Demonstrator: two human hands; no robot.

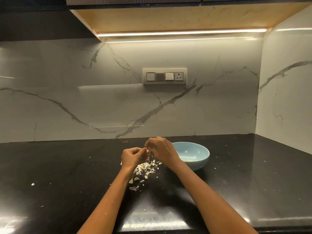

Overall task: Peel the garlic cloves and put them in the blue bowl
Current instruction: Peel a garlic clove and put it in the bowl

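Left hand (133, 157): raised above the counter, fingers curled, pinching a small pale garlic clove (148, 151) at the fingertips. Clove mostly hidden btwn the two hands; only a sliver shows, peel state not readable.

Right hand (163, 152): fingers curled, tips meeting the same clove from the other side; thumb and fingertip detail hidden behind its own knuckles. Back of hand overlaps the near-left rim of the bowl in view; contact w/ bowl can't be told.

Garlic skins (145, 169): loose pale heap on the counter directly below the hands, running toward the viewer btwn both forearms; partly covered by left wrist. Whether whole cloves lie in the heap can't be told.

Blue bowl (192, 155): just right of the hands, upright, left rim hidden by right hand. One small yellowish piece at the bottom, too small to identify.

Black counter (244, 174): glossy, scattered specks; front edge at bottom of frame, back edge meets marble backsplash (67, 98), right side ends at side wall. Wide bare stretches left and right of the arms.

Switch panel (164, 76): on backsplash, well above the hands.
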